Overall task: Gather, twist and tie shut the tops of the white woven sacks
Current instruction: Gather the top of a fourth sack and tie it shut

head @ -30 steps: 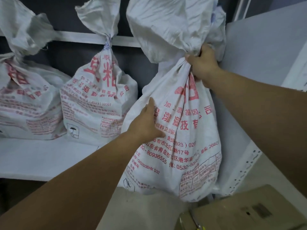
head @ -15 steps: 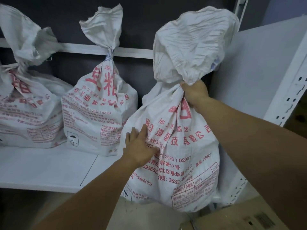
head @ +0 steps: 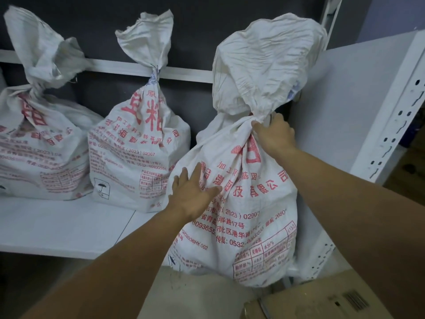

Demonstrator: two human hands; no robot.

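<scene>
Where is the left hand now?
Head view, centre: the left hand lies flat on the near woven sack, below-left of the right hand at its neck.

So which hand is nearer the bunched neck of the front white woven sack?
Right. The right hand grips the bunched neck itself; the left hand lies flat lower down, on the white woven sack's printed side.

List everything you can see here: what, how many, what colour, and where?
near sack: one, white with red print, front right of the shelf
middle sack: one, white with red print, on the shelf, neck tied
left sack: one, white with red print, on the shelf, far left
shelf: one, white, under the sacks
perforated upright: one, white, right side
cardboard box: one, brown, bottom right corner
left hand: one, flat against the near sack's side
right hand: one, gripping the near sack's gathered neck
</scene>
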